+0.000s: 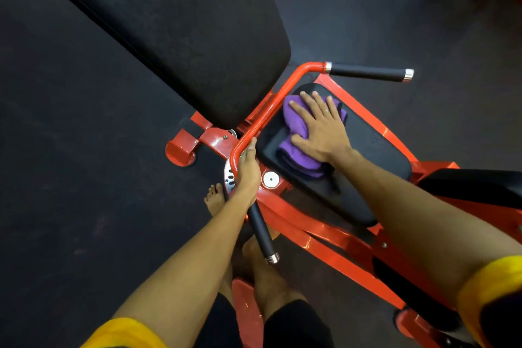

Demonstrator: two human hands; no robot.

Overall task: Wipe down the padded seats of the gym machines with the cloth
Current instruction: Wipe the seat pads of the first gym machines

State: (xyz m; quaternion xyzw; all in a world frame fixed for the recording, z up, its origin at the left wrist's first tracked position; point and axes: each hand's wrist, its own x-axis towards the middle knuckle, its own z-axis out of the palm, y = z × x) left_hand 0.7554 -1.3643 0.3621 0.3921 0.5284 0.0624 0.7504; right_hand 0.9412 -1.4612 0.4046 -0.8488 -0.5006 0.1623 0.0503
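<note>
Purple cloth lies at the seat's far end, by the backrest, pressed under the right hand, whose fingers are spread flat. The seat's length runs back toward the person, so the next stroke likely pulls nearer. The left hand grips the orange bar.

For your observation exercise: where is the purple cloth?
Head view, right of centre: the purple cloth lies on the black seat pad, under the right hand.
</note>
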